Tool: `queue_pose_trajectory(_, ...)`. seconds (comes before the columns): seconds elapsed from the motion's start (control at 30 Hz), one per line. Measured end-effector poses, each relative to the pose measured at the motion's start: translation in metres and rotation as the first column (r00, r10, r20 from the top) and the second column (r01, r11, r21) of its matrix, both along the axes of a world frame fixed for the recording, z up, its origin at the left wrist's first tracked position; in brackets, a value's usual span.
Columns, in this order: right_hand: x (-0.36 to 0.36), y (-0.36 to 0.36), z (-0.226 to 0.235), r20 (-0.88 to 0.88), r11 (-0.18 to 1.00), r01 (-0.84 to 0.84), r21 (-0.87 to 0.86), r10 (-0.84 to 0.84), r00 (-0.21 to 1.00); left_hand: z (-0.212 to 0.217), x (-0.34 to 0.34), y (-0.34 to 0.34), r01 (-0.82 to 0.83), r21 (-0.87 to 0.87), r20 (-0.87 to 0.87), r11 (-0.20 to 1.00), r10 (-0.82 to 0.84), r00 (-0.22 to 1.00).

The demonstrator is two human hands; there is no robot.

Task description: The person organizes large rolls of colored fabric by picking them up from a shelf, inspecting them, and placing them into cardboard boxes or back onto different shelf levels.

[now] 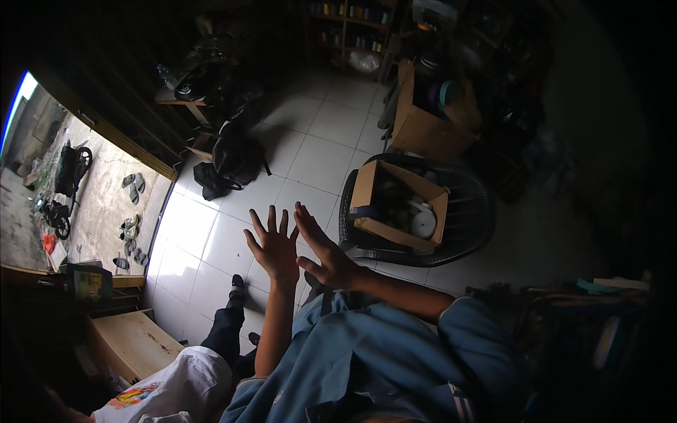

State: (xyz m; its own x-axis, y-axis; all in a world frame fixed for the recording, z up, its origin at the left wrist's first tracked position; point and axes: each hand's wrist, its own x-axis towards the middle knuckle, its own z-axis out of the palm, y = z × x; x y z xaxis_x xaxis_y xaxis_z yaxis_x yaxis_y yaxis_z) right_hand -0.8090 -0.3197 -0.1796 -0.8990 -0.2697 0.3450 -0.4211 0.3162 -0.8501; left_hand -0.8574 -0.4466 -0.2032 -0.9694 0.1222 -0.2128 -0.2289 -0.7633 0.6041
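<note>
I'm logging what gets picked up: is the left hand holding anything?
No, the left hand is open, its fingers spread apart with nothing in its grasp.

floor tiles [319, 167]: smooth, glossy | chair [471, 211]: plastic, faint sheen | box [364, 186]: matt cardboard | shirt [395, 335]: matt cloth | outdoor ground [106, 211]: rough

Tan box [365, 185], black chair [467, 211]

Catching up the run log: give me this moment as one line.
left hand: empty, fingers spread | right hand: empty, beside left | open cardboard box: on black chair
</note>
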Motion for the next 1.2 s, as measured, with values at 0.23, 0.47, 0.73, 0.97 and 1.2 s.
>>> queue_pose_trajectory(0.23,-0.067,-0.031,-0.012,0.116,0.989,-0.12,0.09,0.109,0.987,-0.007,-0.093,-0.003,0.079,-0.116,-0.053,0.99,-0.086,0.995)
queue_pose_trajectory(0.47,-0.162,0.02,-0.016,0.09,0.942,0.264,-0.205,-0.251,0.964,-0.004,-0.179,0.02,0.109,-0.139,0.011,0.984,-0.108,0.994)
queue_pose_trajectory(0.73,-0.27,0.063,-0.05,0.176,0.999,-0.04,-0.034,0.045,0.983,-0.023,-0.315,0.103,0.325,-0.196,0.02,0.925,-0.328,0.945)
queue_pose_trajectory(0.97,-0.363,0.141,-0.026,0.135,0.983,0.153,-0.104,-0.138,0.981,-0.01,-0.407,0.201,0.351,-0.25,-0.104,0.902,-0.386,0.917)
queue_pose_trajectory(1.2,-0.47,0.218,-0.037,0.295,0.659,0.589,-0.468,-0.512,0.807,-0.008,-0.461,0.291,0.503,-0.621,-0.237,0.601,-0.756,0.61)
